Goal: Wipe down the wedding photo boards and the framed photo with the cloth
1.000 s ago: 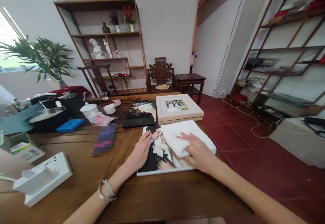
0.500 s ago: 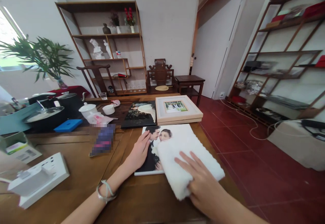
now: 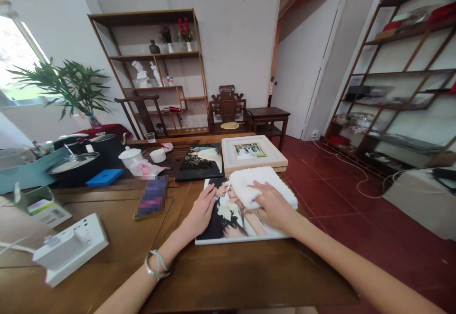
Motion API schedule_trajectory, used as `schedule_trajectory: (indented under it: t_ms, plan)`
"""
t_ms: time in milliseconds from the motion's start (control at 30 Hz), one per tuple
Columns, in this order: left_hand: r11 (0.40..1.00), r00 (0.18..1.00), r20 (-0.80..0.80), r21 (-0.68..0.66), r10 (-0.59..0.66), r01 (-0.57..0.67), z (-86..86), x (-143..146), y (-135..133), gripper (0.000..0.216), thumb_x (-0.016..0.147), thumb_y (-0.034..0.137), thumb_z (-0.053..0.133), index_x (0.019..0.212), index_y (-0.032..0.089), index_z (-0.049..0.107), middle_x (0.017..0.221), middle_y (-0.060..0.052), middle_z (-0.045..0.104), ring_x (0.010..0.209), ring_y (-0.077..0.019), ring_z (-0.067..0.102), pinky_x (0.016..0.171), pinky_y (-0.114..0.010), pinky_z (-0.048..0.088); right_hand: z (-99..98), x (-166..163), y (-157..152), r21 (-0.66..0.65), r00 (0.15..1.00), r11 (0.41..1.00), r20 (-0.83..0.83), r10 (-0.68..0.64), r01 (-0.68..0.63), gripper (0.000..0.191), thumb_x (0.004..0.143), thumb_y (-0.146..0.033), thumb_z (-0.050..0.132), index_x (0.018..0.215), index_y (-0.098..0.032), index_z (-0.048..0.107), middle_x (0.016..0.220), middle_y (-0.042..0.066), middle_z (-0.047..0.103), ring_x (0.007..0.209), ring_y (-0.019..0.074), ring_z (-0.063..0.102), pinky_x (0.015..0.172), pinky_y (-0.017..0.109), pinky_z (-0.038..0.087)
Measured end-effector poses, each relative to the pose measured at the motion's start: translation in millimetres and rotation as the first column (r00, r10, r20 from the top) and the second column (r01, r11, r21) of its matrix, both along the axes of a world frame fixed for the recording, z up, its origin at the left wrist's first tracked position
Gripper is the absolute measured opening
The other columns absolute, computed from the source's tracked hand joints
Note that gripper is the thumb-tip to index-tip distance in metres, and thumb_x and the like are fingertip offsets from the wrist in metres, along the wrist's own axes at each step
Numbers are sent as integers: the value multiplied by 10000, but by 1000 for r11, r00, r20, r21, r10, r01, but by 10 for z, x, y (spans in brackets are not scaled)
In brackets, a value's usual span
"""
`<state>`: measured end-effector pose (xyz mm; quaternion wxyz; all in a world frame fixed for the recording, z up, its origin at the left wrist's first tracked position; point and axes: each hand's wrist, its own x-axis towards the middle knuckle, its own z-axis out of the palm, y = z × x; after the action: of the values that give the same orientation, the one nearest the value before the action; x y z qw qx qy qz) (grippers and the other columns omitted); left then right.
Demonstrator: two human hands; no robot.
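Note:
A wedding photo panel [image 3: 228, 216] lies flat on the wooden table in front of me, showing a couple. My left hand [image 3: 201, 212] rests with fingers stretched along the panel's left edge, holding it down. Under my right hand [image 3: 272, 202] is a folded white towel [image 3: 281, 181], pressed on the panel's upper right part and covering some of the picture. The fingers of my right hand bear on the towel, the thumb side partly hidden. Just behind the panel are a dark photo panel [image 3: 194, 164] and a light wooden picture frame [image 3: 254, 162].
On the left of the table [image 3: 128, 252] stand a white power strip [image 3: 76, 247], a small open box [image 3: 44, 209], a blue block [image 3: 104, 177], a lidded white bowl [image 3: 130, 156] and a dark pan [image 3: 73, 166]. The table's right edge drops to a red tiled floor [image 3: 331, 190].
My right hand has pushed the towel away from me, from the panel's lower right to its upper right, uncovering the lower picture. My left hand stays on the left edge.

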<state>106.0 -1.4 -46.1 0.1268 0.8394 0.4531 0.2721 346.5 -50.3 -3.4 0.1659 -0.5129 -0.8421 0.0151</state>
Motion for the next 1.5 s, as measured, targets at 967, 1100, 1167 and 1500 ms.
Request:
schedule_trajectory:
  t_ms: [967,1100,1167,1500]
  plan:
    - [999,1000,1,-14,-28,29,-111,-64,47,412,921,293,282,1289,163,416,1404,-140,367,1308,-231,313,1053,-454,281,-38,-57,9,-31,999,999,-40,14,-15,335,679,-66,496,949,-139,680,1308,108,486,1266,282,338,1054,466,201]
    - [1000,1000,10,-19,2,-2,-80,-37,31,412,917,277,276,1273,144,435,1394,-150,378,1294,-237,337,1046,-466,289,-59,-60,-18,-25,1000,1000,-9,18,-18,317,666,-46,487,893,-132,691,1314,118,477,1273,301,319,1053,491,190]
    - [999,1000,9,-30,16,-16,-69,-25,23,415,914,275,276,1266,131,442,1392,-158,377,1292,-239,340,1045,-465,292,-92,-72,-201,-23,999,999,23,26,-26,290,652,-43,485,825,-139,698,1322,118,468,1280,305,306,1056,500,188]
    - [1000,1000,18,-18,1,-1,-58,-28,18,414,920,303,269,1262,150,445,1383,-137,393,1294,-207,338,1055,-408,297,-228,-49,-1008,-16,991,991,-9,132,-132,310,557,-35,449,716,-144,692,1375,66,407,1319,291,218,1093,488,115]
